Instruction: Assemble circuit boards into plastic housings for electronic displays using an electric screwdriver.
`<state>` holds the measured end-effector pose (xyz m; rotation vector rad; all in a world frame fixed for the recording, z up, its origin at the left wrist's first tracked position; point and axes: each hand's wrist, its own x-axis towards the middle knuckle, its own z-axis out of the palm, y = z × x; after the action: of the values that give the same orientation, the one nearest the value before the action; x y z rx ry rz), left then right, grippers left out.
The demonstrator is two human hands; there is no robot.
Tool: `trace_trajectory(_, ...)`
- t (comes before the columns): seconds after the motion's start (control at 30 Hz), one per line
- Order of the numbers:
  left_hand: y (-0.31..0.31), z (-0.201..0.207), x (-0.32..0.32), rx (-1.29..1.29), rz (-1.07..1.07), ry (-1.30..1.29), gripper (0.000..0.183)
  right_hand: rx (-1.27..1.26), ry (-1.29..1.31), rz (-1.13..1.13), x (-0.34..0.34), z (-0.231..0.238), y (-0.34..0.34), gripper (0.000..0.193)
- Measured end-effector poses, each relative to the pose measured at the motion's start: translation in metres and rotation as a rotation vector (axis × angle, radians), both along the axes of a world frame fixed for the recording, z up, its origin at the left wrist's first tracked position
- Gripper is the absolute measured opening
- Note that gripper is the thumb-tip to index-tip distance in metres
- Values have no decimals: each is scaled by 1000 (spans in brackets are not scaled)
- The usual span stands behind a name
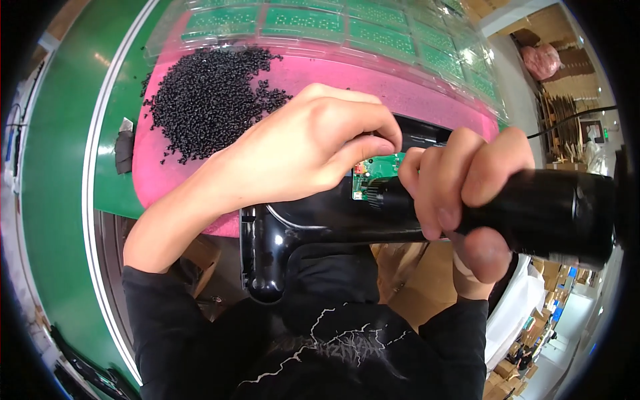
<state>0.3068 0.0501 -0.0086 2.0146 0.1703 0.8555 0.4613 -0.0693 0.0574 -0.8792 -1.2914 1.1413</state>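
Head view: the left hand [320,143], thumb and forefinger nearly meeting (whether anything is between them cannot be told), hovers at 11 o'clock of the partly covered green printed circuit board [383,165], while the right hand [467,187] wraps a black cylindrical tool [557,213] stretching toward 3 o'clock; both are close to it. Beneath, the glossy black plastic housing [340,220] runs roughly 9 to 3, its 7 o'clock end overhanging the pink mat [320,73]. Mat shows between housing and clear plastic trays [313,52] at 12; small black screws [207,100] heap at 10.
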Motion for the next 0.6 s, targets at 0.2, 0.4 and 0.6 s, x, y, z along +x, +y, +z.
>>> trace_trajectory(0.2,1,-12,-5,267,-52,292,18,110,25,-23,5,3,-7,33)
trace_trajectory(0.4,-3,-2,-6,98,-156,182,17,342,157,23,16,14,-9,33)
trace_trajectory(0.6,-5,4,-2,-80,-122,138,15,338,217,-125,22,23,-27,33)
